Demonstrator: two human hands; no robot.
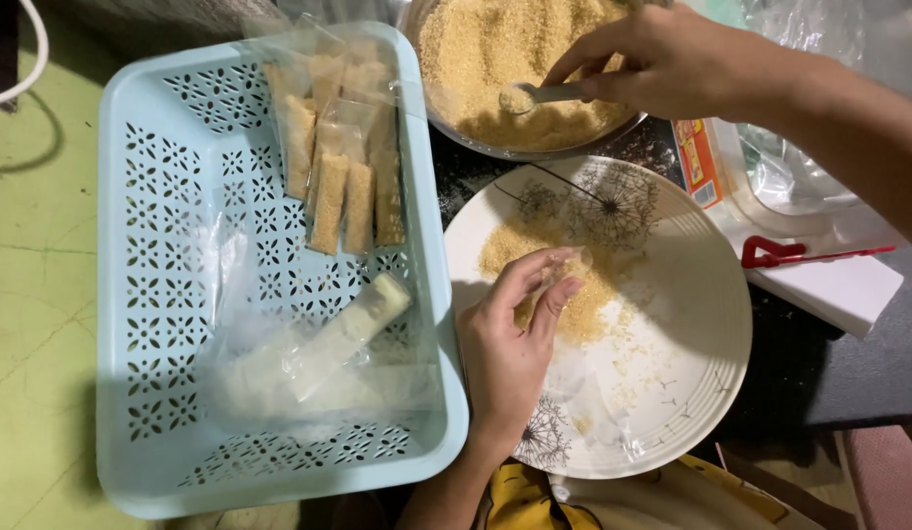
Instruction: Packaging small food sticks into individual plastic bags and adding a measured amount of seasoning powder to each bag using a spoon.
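Over the crumb bowl point(522, 59), right hand point(672, 64) fingers pinching spoon point(544, 94) pointing left, left hand point(510, 344) pinching clear packet point(559, 275).

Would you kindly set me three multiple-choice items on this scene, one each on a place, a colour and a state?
1. Where do the bagged crumbed sticks lie?
A. in the basket
B. on the plate
C. in the metal bowl

2. What colour is the basket?
A. red
B. light blue
C. black

3. What does the right hand hold?
A. nothing
B. a knife
C. a spoon loaded with crumbs

Answers:
1 A: they rest in the basket's far end.
2 B: its pierced plastic is pale blue.
3 C: its fingers pinch the spoon over the bowl, while the left hand hovers over the plate.
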